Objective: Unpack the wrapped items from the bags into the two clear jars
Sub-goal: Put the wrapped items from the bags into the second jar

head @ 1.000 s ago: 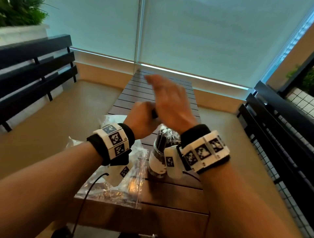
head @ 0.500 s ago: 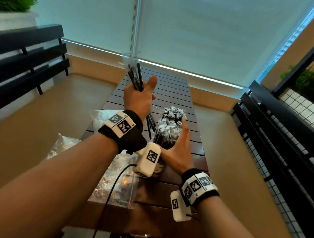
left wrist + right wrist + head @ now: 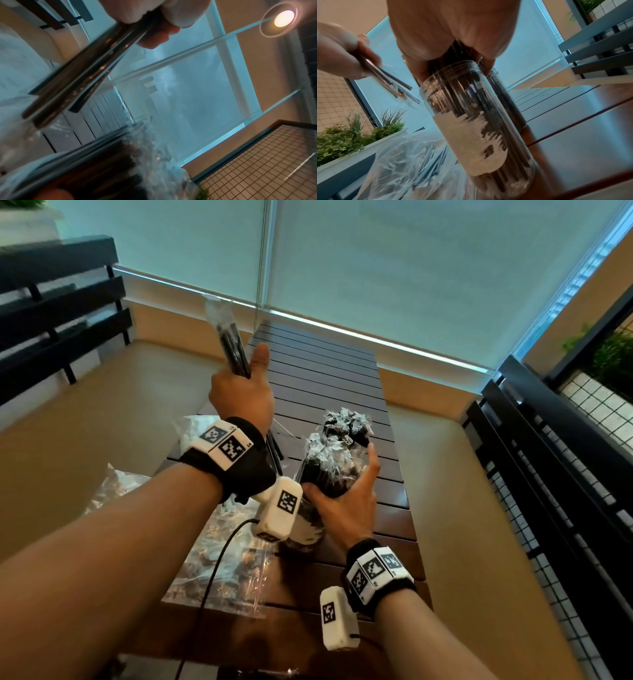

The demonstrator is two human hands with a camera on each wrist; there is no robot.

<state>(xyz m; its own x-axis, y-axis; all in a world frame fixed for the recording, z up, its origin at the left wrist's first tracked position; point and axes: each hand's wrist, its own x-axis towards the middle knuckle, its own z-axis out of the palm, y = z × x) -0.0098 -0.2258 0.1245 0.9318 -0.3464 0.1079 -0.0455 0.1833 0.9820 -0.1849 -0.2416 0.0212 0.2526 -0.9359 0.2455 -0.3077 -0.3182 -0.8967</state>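
The wrapped items [image 3: 230, 344] are showing black under clear film. The near jar [image 3: 476, 117] is showing clear with a torn white label. The table [image 3: 329, 378] is showing dark brown slats. The wristbands [image 3: 224, 445] are showing black-and-white square markers.

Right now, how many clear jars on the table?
2. The near jar, packed with wrapped sticks, stands under the right hand, whose fingers wrap around the sticks at its mouth. The far jar stands just behind it, also full. None seem hidden.

two clear jars [image 3: 310, 508] [image 3: 346, 428] (both stuffed), two plastic bags [image 3: 219, 573] [image 3: 191, 428], two hands [image 3: 241, 395] [image 3: 346, 501]
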